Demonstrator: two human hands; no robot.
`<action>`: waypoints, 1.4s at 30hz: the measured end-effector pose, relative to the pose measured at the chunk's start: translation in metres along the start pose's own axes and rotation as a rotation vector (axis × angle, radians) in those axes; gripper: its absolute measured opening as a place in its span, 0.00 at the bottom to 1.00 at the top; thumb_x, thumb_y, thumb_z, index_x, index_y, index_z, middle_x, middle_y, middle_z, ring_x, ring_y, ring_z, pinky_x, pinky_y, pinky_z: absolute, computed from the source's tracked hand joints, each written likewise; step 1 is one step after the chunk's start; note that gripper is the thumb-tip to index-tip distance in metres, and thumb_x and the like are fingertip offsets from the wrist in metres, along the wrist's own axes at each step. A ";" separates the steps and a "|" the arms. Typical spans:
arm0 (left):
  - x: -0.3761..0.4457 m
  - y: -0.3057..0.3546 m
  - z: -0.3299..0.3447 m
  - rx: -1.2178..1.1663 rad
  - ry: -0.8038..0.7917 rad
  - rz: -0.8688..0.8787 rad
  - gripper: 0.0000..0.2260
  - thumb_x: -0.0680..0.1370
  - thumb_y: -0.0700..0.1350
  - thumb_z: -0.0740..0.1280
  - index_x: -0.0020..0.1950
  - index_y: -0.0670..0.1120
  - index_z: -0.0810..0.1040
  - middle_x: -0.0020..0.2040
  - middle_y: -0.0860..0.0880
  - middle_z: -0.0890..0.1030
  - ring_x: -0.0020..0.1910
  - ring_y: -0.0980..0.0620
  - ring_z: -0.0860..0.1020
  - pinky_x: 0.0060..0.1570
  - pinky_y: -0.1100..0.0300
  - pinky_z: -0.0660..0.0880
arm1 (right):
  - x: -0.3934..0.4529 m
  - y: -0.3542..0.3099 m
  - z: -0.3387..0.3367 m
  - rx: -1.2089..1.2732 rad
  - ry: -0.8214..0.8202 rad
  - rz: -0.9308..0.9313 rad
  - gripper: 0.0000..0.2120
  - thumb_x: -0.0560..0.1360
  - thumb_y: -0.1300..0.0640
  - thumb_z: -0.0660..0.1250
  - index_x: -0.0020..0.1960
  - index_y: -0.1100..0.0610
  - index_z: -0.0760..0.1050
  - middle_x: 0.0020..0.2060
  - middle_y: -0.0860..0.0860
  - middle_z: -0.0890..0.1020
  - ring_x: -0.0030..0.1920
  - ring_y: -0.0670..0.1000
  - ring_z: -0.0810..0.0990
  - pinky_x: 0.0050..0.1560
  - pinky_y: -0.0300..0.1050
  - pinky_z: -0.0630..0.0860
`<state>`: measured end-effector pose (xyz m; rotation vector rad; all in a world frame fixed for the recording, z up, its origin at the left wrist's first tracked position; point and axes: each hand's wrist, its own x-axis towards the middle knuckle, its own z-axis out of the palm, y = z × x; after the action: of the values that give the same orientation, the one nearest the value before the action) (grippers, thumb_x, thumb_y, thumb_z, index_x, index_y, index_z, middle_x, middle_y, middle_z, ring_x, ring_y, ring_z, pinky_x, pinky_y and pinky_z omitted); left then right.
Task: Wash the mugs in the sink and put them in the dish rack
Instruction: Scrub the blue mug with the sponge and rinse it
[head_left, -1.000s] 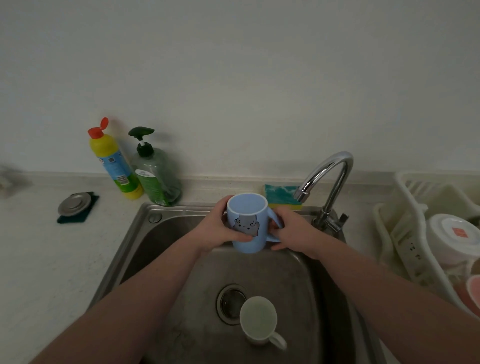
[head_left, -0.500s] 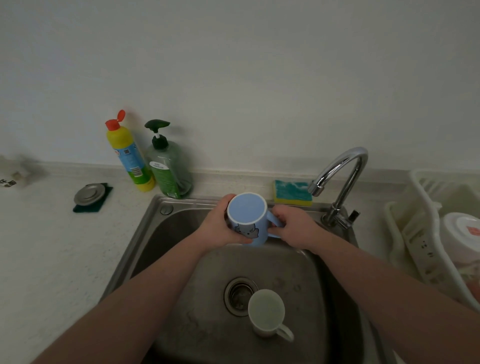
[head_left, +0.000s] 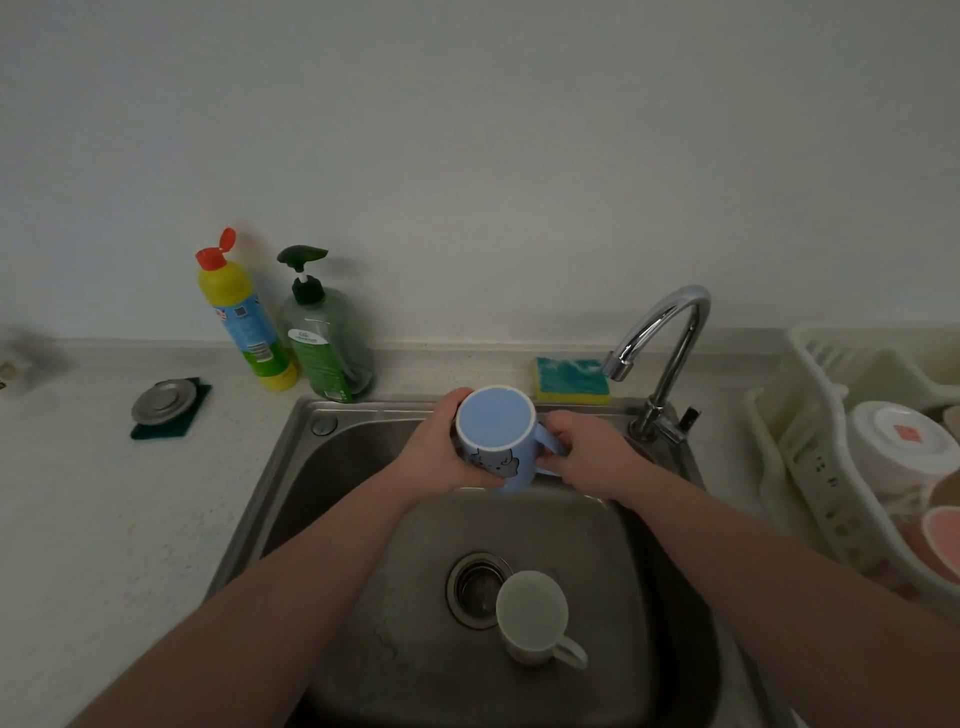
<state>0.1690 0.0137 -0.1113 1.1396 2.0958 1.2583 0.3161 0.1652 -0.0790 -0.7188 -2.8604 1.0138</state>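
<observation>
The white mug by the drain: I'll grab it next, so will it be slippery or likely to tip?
The white mug looks rigid and glazed, so probably slick if wet; its handle offers a surer hold. It stands upright, partly over the drain, so a sideways nudge might rock it. Dropped on the steel sink, it could chip.

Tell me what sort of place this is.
Most likely a home kitchen, at the washing-up spot: a steel sink with a tap, dish soap bottles and a sponge behind it, and a white dish rack holding bowls.
</observation>
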 end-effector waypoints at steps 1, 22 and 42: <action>0.000 0.000 0.000 0.004 -0.004 0.003 0.41 0.57 0.39 0.84 0.64 0.53 0.66 0.59 0.53 0.76 0.60 0.55 0.75 0.55 0.61 0.75 | -0.001 -0.001 0.000 -0.002 0.006 0.001 0.11 0.72 0.57 0.72 0.53 0.56 0.76 0.47 0.51 0.81 0.46 0.50 0.76 0.44 0.39 0.67; -0.038 0.078 -0.009 0.208 -0.119 0.055 0.40 0.56 0.51 0.83 0.61 0.53 0.64 0.58 0.53 0.75 0.57 0.53 0.76 0.56 0.54 0.76 | -0.077 -0.025 -0.042 -0.043 0.067 -0.037 0.08 0.69 0.57 0.73 0.46 0.56 0.76 0.43 0.52 0.80 0.44 0.50 0.77 0.43 0.41 0.72; -0.033 0.271 0.132 0.288 -0.162 0.231 0.37 0.57 0.52 0.83 0.61 0.54 0.70 0.55 0.60 0.76 0.55 0.58 0.76 0.54 0.59 0.77 | -0.228 0.076 -0.191 0.119 0.314 0.068 0.12 0.69 0.60 0.72 0.36 0.53 0.68 0.37 0.54 0.79 0.43 0.59 0.80 0.46 0.56 0.79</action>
<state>0.3959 0.1205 0.0591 1.5919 2.1145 0.9388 0.5841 0.2320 0.0552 -0.8821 -2.5039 0.9697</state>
